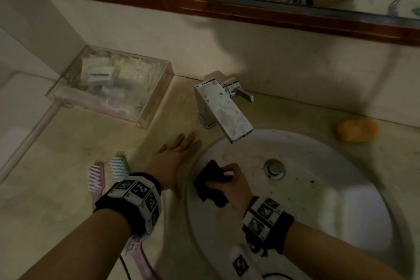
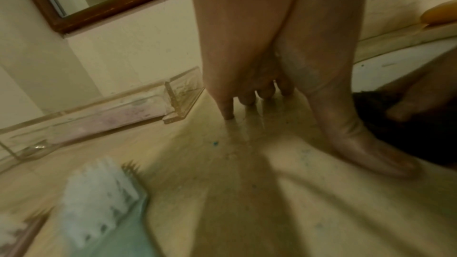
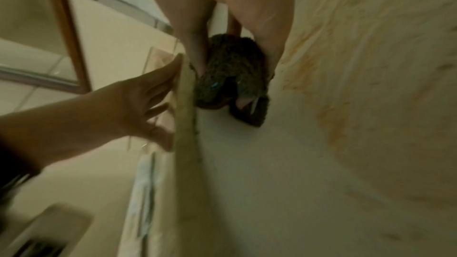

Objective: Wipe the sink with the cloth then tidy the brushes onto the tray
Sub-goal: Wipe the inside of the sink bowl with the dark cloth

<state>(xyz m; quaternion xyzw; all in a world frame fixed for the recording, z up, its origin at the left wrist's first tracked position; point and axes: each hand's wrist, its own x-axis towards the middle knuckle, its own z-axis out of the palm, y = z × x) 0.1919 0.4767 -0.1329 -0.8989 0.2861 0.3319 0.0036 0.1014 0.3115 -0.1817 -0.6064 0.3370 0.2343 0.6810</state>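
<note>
My right hand (image 1: 229, 183) grips a dark cloth (image 1: 210, 185) against the left inner wall of the white sink (image 1: 318, 193); the right wrist view shows the cloth (image 3: 232, 77) bunched between thumb and fingers. My left hand (image 1: 175, 154) lies flat with straight fingers on the counter beside the sink rim, holding nothing. A pink brush (image 1: 96, 180) and a green brush (image 1: 118, 166) lie bristles-up on the counter left of that wrist. The clear tray (image 1: 156, 98) stands at the back left with small packets inside.
A square chrome tap (image 1: 223, 109) overhangs the sink's back edge, with the drain (image 1: 273, 168) below it. An orange soap bar (image 1: 358, 130) lies on the counter at the back right. A wood-framed mirror (image 1: 227, 7) runs along the wall.
</note>
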